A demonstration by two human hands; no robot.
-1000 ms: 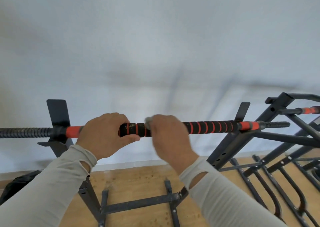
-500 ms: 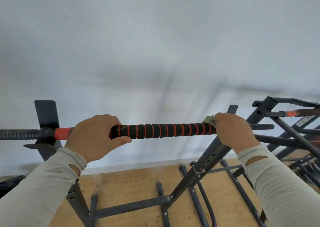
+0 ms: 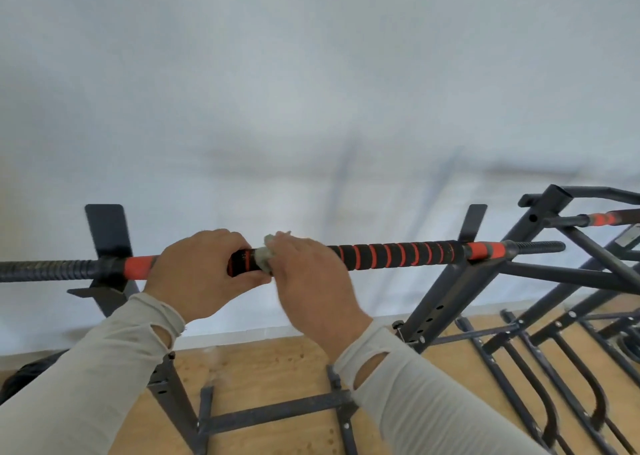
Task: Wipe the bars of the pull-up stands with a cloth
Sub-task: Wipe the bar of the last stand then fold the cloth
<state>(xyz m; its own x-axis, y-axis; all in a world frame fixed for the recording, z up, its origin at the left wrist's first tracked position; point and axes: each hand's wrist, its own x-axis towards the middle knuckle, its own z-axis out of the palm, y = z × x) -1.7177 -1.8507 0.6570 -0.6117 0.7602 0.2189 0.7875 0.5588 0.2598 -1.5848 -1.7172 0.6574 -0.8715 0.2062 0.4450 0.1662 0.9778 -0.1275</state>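
Observation:
A horizontal pull-up bar (image 3: 398,254) with black foam grip and orange stripes crosses the view in front of a white wall. My left hand (image 3: 197,274) grips the bar left of centre, thumb underneath. My right hand (image 3: 308,278) is wrapped round the bar right beside it, holding a small grey cloth (image 3: 265,258) against the foam. Only a corner of the cloth shows between the two hands. The hands nearly touch.
The stand's dark steel uprights (image 3: 446,302) and floor braces (image 3: 277,413) stand on a wooden floor below. A second stand (image 3: 588,219) with an orange-banded bar is at the right, with more frames lying on the floor (image 3: 554,378). A dark object (image 3: 20,378) sits at lower left.
My right hand slid with the cloth to the bar's right end, then back left along the foam until it is beside my left hand. The left hand kept its grip.

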